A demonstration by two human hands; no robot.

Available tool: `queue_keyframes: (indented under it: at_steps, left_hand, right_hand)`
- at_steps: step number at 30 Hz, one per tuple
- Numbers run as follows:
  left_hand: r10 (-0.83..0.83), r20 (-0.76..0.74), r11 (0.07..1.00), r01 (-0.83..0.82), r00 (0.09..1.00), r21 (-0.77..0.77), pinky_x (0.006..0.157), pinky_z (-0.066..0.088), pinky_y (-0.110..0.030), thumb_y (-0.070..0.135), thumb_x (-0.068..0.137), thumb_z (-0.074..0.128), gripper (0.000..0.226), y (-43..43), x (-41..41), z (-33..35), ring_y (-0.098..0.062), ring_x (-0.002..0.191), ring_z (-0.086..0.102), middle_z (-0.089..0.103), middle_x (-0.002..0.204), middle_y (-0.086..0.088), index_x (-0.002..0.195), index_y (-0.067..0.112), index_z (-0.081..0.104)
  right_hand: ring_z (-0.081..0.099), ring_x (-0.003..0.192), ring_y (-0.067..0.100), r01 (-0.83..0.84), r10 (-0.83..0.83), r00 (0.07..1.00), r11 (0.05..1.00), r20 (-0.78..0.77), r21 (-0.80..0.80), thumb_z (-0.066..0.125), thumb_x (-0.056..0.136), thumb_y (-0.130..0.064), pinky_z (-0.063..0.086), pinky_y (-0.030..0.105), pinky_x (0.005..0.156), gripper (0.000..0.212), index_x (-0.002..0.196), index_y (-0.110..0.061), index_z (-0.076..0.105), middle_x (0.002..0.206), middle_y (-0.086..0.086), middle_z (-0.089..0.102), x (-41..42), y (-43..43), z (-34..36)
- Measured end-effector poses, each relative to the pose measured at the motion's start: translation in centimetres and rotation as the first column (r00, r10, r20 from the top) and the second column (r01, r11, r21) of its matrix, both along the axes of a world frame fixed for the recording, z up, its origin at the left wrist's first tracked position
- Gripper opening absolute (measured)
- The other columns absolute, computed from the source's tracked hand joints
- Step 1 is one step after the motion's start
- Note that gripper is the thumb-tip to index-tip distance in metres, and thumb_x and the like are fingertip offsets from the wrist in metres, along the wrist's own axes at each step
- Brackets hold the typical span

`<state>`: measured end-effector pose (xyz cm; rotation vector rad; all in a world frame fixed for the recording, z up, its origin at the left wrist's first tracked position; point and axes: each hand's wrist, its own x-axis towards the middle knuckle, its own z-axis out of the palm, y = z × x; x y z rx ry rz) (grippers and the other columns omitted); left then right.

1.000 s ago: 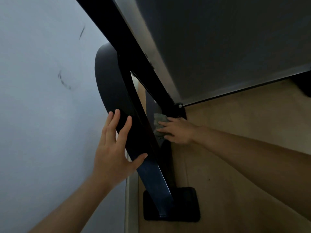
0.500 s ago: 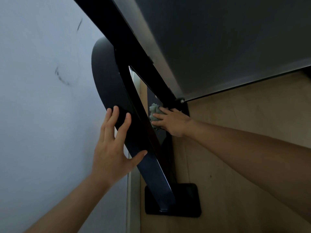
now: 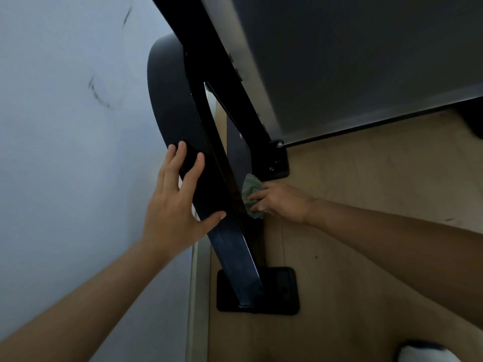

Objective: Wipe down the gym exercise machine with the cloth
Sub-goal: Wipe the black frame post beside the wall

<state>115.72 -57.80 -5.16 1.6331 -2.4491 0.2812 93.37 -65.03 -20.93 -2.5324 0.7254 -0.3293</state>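
I am looking down the exercise machine's slanted black post (image 3: 230, 246), which is standing on a black base plate (image 3: 279, 291) on the wooden floor (image 3: 366, 231).

The left hand (image 3: 180, 205) is lying flat on the post. Its fingers are spread straight and its thumb is reaching across the front face, so the grip is open and holding nothing.

The right hand (image 3: 282, 202) is coming in from the right. Its grip is pinching a bunched green cloth (image 3: 251, 190) between fingers and thumb and pressing it against the frame's inner side, just below the bolted bracket (image 3: 277, 163). The cloth's left edge is disappearing behind the post. The member it is touching is sitting in deep shadow, so I cannot tell which surface it is meeting.

A curved black shroud (image 3: 167, 100) is running behind the post beside the scuffed wall (image 3: 65, 126). A grey panel (image 3: 366, 61) is filling the upper right and running out of the frame. A white-and-blue object (image 3: 423, 354) is showing at the bottom edge, too cropped to identify.
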Motion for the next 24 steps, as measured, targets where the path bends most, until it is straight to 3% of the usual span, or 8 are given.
queue_keyframes:
  at_steps: [2,4,6,8,10,11,16,24]
  left_hand:
    - [-0.002,-0.001,1.0,0.002,1.0,-0.008,0.115,0.028,-0.04,0.054,0.071,0.082,0.109,-0.1,0.1,-0.1,-0.03,0.157,0.007,0.015,0.168,-0.015,0.158,0.014,0.03]
    - [-0.005,-0.005,1.0,0.005,1.0,-0.012,0.116,0.028,-0.041,0.054,0.07,0.083,0.11,-0.2,0.3,-0.2,-0.029,0.157,0.007,0.015,0.168,-0.014,0.158,0.014,0.031]
    - [-0.015,-0.013,1.0,0.014,1.0,-0.015,0.115,0.029,-0.042,0.055,0.071,0.083,0.11,-0.3,0.5,-0.3,-0.029,0.157,0.007,0.014,0.169,-0.013,0.158,0.015,0.03]
    - [-0.02,-0.021,1.0,0.02,1.0,-0.015,0.115,0.031,-0.045,0.055,0.071,0.083,0.11,-0.3,0.6,-0.4,-0.03,0.157,0.008,0.014,0.169,-0.013,0.158,0.015,0.031]
    - [-0.023,-0.025,1.0,0.023,0.999,-0.017,0.115,0.031,-0.046,0.055,0.07,0.082,0.109,-0.4,0.7,-0.5,-0.03,0.157,0.008,0.014,0.168,-0.013,0.158,0.014,0.031]
    - [-0.026,-0.025,0.999,0.026,0.999,-0.019,0.115,0.031,-0.047,0.055,0.07,0.082,0.109,-0.4,0.7,-0.5,-0.03,0.157,0.008,0.015,0.168,-0.013,0.158,0.014,0.032]
    - [-0.048,-0.031,0.999,0.048,0.998,-0.025,0.117,0.033,-0.049,0.057,0.072,0.077,0.106,-0.4,0.9,-0.5,-0.032,0.157,0.01,0.016,0.168,-0.015,0.158,0.014,0.031]
    - [-0.019,-0.036,1.0,0.019,0.999,-0.023,0.115,0.033,-0.044,0.052,0.067,0.085,0.11,-0.3,0.8,-0.3,-0.03,0.157,0.011,0.019,0.167,-0.014,0.157,0.014,0.035]
  right_hand:
    - [0.063,0.117,0.028,0.083,-0.092,0.985,0.994,0.143,0.072,0.066,0.092,-0.005,0.043,0.028,0.095,0.022,0.111,-0.008,0.077,0.128,0.011,0.068,-0.5,0.8,-0.4]
    - [0.066,0.105,0.015,0.228,-0.312,0.923,0.914,0.225,0.334,0.068,0.086,0.002,0.042,0.017,0.089,0.028,0.109,-0.009,0.077,0.116,0.007,0.073,-0.3,1.1,-0.5]
    - [0.068,0.095,0.009,0.3,-0.609,0.758,0.642,0.232,0.706,0.068,0.089,0.001,0.051,0.02,0.086,0.029,0.114,-0.011,0.074,0.109,0.005,0.074,0.3,0.9,0.3]
    - [0.07,0.094,0.016,0.111,-0.777,0.609,0.283,0.16,0.953,0.064,0.095,-0.006,0.058,0.031,0.076,0.025,0.118,-0.013,0.071,0.106,0.007,0.073,1.0,0.3,1.6]
    - [0.068,0.108,0.024,-0.088,-0.757,0.65,0.009,0.064,0.996,0.059,0.101,-0.023,0.059,0.04,0.084,0.024,0.123,-0.016,0.066,0.118,0.009,0.07,1.4,-0.6,3.4]
    - [0.065,0.113,0.024,-0.146,-0.698,0.713,-0.059,0.064,0.987,0.055,0.102,-0.032,0.057,0.044,0.088,0.028,0.124,-0.019,0.064,0.122,0.008,0.068,1.4,-0.9,4.5]
    - [0.057,0.127,0.029,-0.209,-0.496,0.857,-0.084,0.141,0.974,0.04,0.098,-0.065,0.05,0.052,0.099,0.06,0.135,-0.022,0.06,0.133,0.009,0.063,0.5,-2.9,9.9]
    - [0.066,0.112,0.021,-0.346,-0.679,0.679,0.04,0.28,0.937,0.046,0.097,-0.06,0.054,0.043,0.09,0.056,0.136,-0.023,0.06,0.123,0.003,0.068,1.0,-6.2,15.2]
